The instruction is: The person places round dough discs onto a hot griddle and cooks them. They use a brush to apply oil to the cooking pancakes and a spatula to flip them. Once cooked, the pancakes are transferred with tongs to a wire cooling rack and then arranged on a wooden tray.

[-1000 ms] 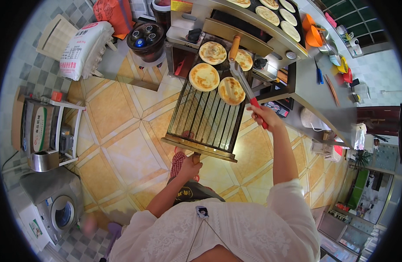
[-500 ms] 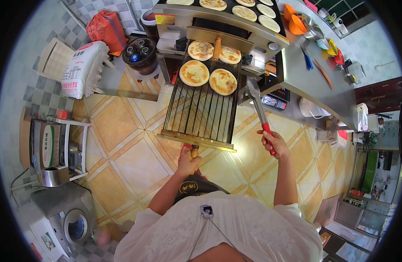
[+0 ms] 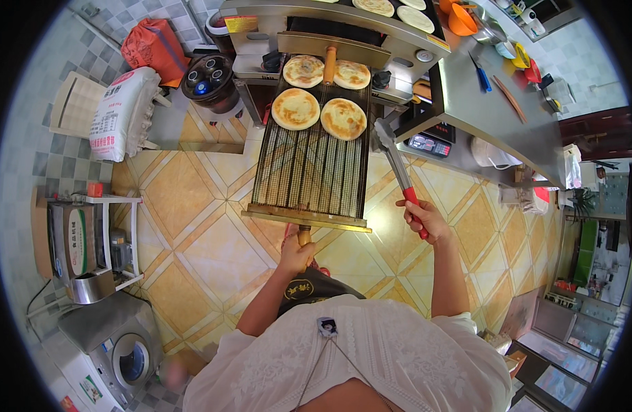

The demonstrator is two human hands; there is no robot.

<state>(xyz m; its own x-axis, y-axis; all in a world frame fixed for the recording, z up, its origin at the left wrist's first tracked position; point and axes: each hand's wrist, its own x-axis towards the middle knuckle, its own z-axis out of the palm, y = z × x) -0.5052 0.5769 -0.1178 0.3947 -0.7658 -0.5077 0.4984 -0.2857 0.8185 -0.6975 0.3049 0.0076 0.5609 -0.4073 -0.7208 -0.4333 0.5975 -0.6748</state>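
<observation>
My left hand [image 3: 297, 257] is wrapped round the wooden handle [image 3: 304, 235] of a wire-mesh rack drawer [image 3: 309, 182] pulled out of the metal oven. Several round browned flatbreads [image 3: 343, 119] lie on its far half, two of them close to the oven mouth. In my right hand [image 3: 428, 221] are metal tongs [image 3: 396, 159] with red grips, held by the grips just right of the rack. The tongs' tips are apart from the breads and hold nothing. A second wooden handle [image 3: 330, 66] juts from the oven's front panel above the farthest breads.
Paler flatbreads [image 3: 415, 18] lie on the oven's top plate. To the right is a steel counter [image 3: 494, 130] with a blue-handled knife [image 3: 480, 74] and coloured bowls. A white sack [image 3: 124, 113], a dark lidded pot [image 3: 209, 84] and a grey machine [image 3: 113, 336] stand along the left.
The view has shifted slightly, so the oven and rack sit a little higher and further left. My left hand keeps the handle and my right hand keeps the tongs; the breads stay in place.
</observation>
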